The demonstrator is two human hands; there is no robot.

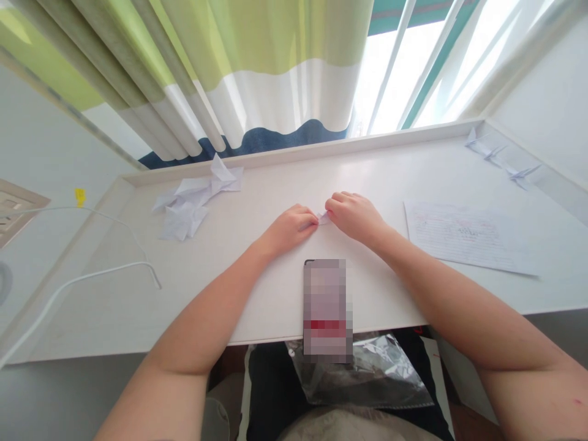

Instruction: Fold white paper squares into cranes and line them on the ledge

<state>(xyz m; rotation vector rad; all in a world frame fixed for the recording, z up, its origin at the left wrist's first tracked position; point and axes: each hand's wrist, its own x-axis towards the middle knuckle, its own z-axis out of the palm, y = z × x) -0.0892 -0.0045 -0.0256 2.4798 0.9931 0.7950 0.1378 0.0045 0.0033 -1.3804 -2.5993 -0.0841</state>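
Note:
Between my two hands, just above or on the white desk, is a small folded piece of white paper [324, 218]. My left hand [294, 225] pinches its left end, with the fingers closed. On the other side, my right hand [353, 213] has curled fingers closed on the right end. Most of the paper is hidden by the fingers, so its folded shape cannot be made out. A phone [325, 306] with a blurred-out screen lies nearer to me, below the hands, at the desk's front edge.
Several folded white papers [195, 196] lie heaped at the back left. A written sheet [463, 236] rests on the right, with small folded paper pieces [519, 176] behind it. A white cable [114, 267] crosses the left side. Clear plastic [367, 373] covers my lap.

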